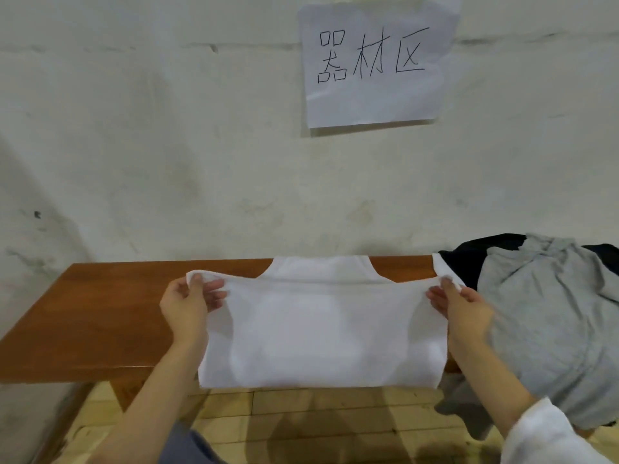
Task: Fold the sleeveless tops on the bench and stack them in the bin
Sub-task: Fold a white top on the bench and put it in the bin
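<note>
A white sleeveless top (321, 333) lies across the brown wooden bench (100, 316), its neckline at the far edge by the wall. Its near half is lifted and stretched between my hands. My left hand (189, 304) pinches the left corner of the raised edge between thumb and fingers. My right hand (462, 306) pinches the right corner the same way. The folded lower part hangs a little over the bench's front edge. No bin is in view.
A grey garment (552, 329) lies heaped on the bench's right end, over a black one (479, 259). A paper sign (375, 61) hangs on the white wall behind. Wooden floor (318, 420) shows below the bench.
</note>
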A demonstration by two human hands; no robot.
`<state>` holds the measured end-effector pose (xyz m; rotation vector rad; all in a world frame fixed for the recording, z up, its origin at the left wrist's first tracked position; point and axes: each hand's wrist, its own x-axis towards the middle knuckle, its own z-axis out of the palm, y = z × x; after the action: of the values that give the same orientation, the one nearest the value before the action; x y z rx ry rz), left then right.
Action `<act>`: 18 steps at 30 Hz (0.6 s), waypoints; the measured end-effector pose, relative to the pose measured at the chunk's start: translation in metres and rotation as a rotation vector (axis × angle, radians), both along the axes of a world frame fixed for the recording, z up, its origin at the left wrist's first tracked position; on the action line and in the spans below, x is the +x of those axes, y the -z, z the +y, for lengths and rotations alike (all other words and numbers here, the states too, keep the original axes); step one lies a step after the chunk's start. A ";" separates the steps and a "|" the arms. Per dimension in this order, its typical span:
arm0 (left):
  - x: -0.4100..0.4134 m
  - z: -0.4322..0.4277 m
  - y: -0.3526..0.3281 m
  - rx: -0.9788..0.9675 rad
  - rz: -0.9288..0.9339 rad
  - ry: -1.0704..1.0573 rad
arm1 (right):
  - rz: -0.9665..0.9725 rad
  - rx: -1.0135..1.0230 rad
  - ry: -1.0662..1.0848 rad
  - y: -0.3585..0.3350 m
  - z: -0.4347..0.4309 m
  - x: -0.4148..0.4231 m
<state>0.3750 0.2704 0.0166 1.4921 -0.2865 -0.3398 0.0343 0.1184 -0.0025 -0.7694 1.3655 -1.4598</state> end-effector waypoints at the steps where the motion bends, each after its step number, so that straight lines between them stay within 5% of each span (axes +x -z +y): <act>1: 0.006 -0.013 0.005 0.007 0.026 0.007 | -0.001 0.016 -0.023 0.005 -0.013 0.004; 5: 0.018 -0.046 0.038 0.103 0.144 0.085 | 0.098 0.047 -0.044 0.029 -0.034 0.017; 10: -0.003 -0.039 0.067 0.428 -0.522 0.326 | 0.880 -0.170 -0.237 0.056 -0.019 0.023; 13: -0.009 -0.037 0.083 0.919 -0.985 0.491 | 1.301 -0.390 -0.412 0.072 -0.016 0.019; 18: -0.007 -0.036 0.083 1.091 -1.028 0.530 | 1.381 -0.328 -0.528 0.060 -0.014 0.020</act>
<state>0.3678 0.2341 -0.0669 2.5829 -1.5145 -0.0886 0.0543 0.1044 -0.0621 -2.4000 1.6085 -0.6096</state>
